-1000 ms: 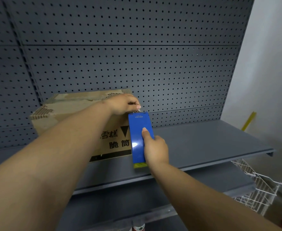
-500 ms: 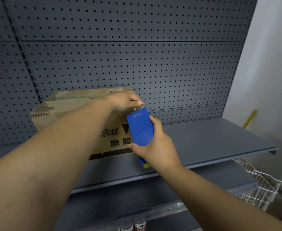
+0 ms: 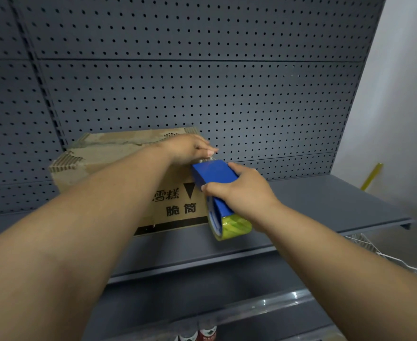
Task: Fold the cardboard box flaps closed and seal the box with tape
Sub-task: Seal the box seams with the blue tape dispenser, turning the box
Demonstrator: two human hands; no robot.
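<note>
2 bare hands meet at the right end of a box [image 3: 118, 166] that sits on a grey shelf [image 3: 325, 200], its back against the pegboard [image 3: 202, 82]. The box lies with its long axis running left to right along the shelf, its printed front facing the camera, and its top flaps folded down flat. The torn, corrugated flap edges show at the left and rear corners.

The left hand [image 3: 187, 150] rests on the top right corner of the box, fingers curled and pinched together over the edge; a thin glint sits just under the fingertips, but what they pinch is too small to tell.

The right hand [image 3: 242, 190] grips a blue dispenser [image 3: 214, 175], fingers wrapped around its body and thumb across the near face. The dispenser stands steeply, its long axis tilted, upper end pointing up toward the left hand at the corner, lower end down and toward the camera. The tape [image 3: 232, 227], yellowish green, hangs at that lower end, just beside the right front edge of the box and above the shelf.
</note>
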